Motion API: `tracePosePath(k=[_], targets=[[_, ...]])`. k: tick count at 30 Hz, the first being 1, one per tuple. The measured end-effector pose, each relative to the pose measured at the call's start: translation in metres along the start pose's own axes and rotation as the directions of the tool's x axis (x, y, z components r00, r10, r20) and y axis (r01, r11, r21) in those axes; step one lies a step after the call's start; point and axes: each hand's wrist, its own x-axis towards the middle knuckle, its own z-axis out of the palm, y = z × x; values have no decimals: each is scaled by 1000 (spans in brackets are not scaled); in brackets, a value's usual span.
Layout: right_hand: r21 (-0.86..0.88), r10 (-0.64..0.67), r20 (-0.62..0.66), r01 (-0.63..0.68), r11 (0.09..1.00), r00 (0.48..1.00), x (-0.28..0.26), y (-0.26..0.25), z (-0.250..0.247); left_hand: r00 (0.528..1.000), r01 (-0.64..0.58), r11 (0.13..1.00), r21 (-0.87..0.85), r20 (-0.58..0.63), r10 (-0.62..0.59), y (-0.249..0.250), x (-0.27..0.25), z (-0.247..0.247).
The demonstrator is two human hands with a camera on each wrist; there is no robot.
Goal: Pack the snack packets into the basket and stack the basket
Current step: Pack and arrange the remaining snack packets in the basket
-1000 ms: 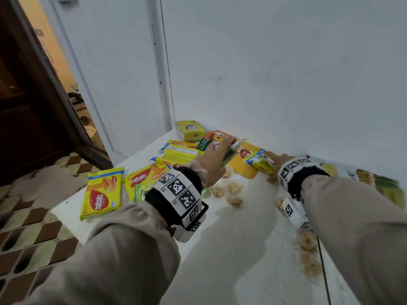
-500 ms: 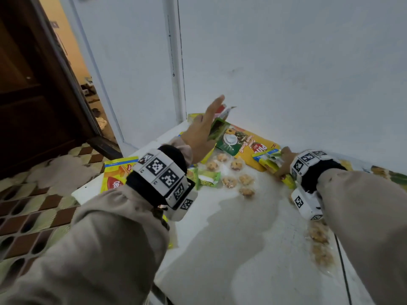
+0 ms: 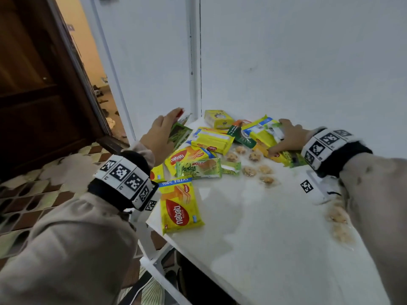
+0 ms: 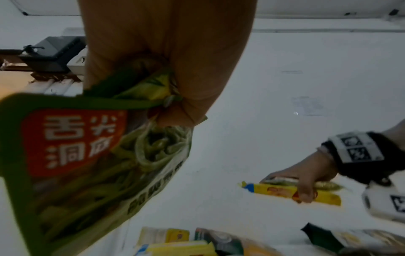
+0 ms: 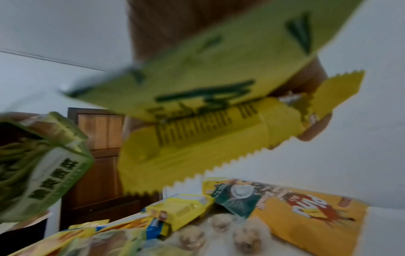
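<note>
A green snack packet [image 4: 87, 155] is pinched by the left hand [image 3: 159, 137] and held raised above the white table [image 3: 264, 227]. Yellow packets [image 3: 262, 133] are grasped by the right hand [image 3: 288, 137] near the wall. Other snack packets [image 3: 198, 168] lie scattered on the table between the hands.

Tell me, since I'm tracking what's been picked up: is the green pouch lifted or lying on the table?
Lifted. The left hand grips the green pouch, which hangs clear above the table.
</note>
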Motion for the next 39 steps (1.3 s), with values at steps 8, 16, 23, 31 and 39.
tracePosePath(k=[8, 16, 23, 31, 39], targets=[[362, -155, 186, 79, 929, 970, -80, -108, 33, 988, 151, 977, 151, 0, -152, -80, -17, 6], [330, -41, 277, -54, 942, 960, -125, -192, 110, 946, 33, 916, 400, 284, -158, -122, -26, 52], [365, 34, 263, -132, 922, 964, -138, -206, 111, 914, -95, 883, 460, 392, -106, -135, -33, 58], [293, 81, 247, -154, 944, 966, -140, -213, 104, 902, -235, 810, 537, 431, -24, -135, -26, 50], [384, 120, 287, -229, 895, 950, -139, -211, 102, 880, -343, 754, 560, 472, 50, -127, -33, 40]])
